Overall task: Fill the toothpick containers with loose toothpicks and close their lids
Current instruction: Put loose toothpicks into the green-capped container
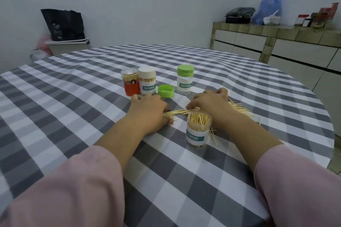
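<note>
Both my hands are down on the checked tablecloth (77, 86), at the centre of the frame. My left hand (147, 110) lies palm down, fingers bent toward the right, their tips meeting the left end of a bundle of loose toothpicks (181, 112). My right hand (208, 103) lies opposite it, fingers curled over the right part of the same bundle. I cannot tell whether either hand truly grips the sticks or only presses them together. More toothpicks fan out from under my right hand toward the right of the frame, and a few lie scattered beside my right forearm.

Just below the bundle, lower centre, stands an open clear container (198, 129) with a teal label, upright, lidless, packed with toothpicks standing on end. It is close beside my right wrist; contact cannot be confirmed.

Above my hands, in the middle of the frame, stand three more containers. At left, an orange-labelled jar (130, 84), holding toothpicks, closed by a clear lid. Touching it on its right, a jar with a cream lid (147, 83), filled. Further right, set apart, a jar with a green lid (185, 79); no toothpicks show inside it. Between these last two lies a loose green lid (166, 91), hollow side up.

Pink sleeves cover both forearms at the bottom of the frame.
</note>
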